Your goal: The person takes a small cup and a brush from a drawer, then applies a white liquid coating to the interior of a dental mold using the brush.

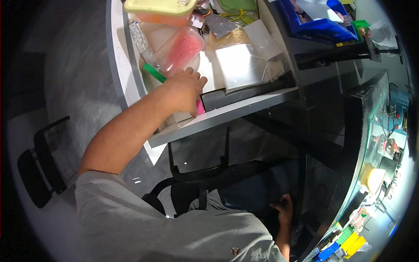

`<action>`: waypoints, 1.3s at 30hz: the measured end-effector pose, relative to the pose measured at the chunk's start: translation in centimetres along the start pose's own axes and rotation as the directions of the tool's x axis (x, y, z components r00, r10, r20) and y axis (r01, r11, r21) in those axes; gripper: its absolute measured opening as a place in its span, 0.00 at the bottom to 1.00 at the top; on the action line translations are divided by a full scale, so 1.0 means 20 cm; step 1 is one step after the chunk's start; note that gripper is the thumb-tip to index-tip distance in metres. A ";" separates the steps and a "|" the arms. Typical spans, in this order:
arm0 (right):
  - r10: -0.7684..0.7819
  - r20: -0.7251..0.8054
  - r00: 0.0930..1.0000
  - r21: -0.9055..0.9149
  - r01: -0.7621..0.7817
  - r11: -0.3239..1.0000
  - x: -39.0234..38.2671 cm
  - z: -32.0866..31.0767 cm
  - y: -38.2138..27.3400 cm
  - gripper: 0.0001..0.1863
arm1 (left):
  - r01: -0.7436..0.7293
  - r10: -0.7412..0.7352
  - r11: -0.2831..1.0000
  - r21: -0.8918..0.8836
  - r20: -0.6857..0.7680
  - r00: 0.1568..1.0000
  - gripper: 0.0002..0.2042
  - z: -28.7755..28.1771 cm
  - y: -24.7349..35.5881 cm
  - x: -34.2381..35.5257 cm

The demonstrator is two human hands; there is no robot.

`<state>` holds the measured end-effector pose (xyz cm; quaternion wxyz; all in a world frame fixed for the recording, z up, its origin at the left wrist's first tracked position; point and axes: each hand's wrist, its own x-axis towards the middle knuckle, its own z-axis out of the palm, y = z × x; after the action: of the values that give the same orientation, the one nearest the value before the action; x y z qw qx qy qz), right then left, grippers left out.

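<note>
Pink item [200, 107] sits just beside our left hand [184, 92], whose visible fingers stand slightly apart; we cannot tell whether they grip anything. Reaching into the drawer [235, 107] seems the step in hand, and our next move calls for care around the clear bag [183, 48] just beyond our fingertips.
</note>
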<state>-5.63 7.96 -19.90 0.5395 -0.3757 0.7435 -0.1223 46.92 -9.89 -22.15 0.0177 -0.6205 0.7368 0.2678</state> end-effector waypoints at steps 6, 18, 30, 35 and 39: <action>-0.033 -0.015 0.999 -0.097 0.031 0.995 0.01 0.01 -0.04 0.23 | 0.082 -0.088 0.995 0.060 0.119 0.989 0.30 0.05 -0.02 0.03; -0.062 -0.009 0.998 -0.118 0.061 0.991 0.07 0.00 0.06 0.25 | -0.206 0.207 0.978 0.028 -0.238 0.949 0.39 0.05 0.09 0.18; -0.199 -0.054 0.978 -0.069 0.196 0.978 0.01 0.05 0.00 0.22 | -0.395 0.390 0.918 0.049 -0.302 0.870 0.27 -0.02 0.05 0.57; -0.186 -0.047 0.981 -0.083 0.182 0.980 0.03 0.04 0.00 0.22 | -0.404 0.394 0.915 -0.006 -0.206 0.896 0.16 -0.09 -0.01 0.54; -0.115 -0.051 0.992 0.025 0.116 0.993 0.08 0.01 0.08 0.22 | -0.294 0.295 0.955 0.027 -0.132 0.946 0.08 -0.10 0.00 0.54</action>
<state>-6.34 8.00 -22.03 0.5180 -0.4075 0.7319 -0.1729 45.06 -20.54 -24.29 -0.0704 -0.5200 0.8216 0.2225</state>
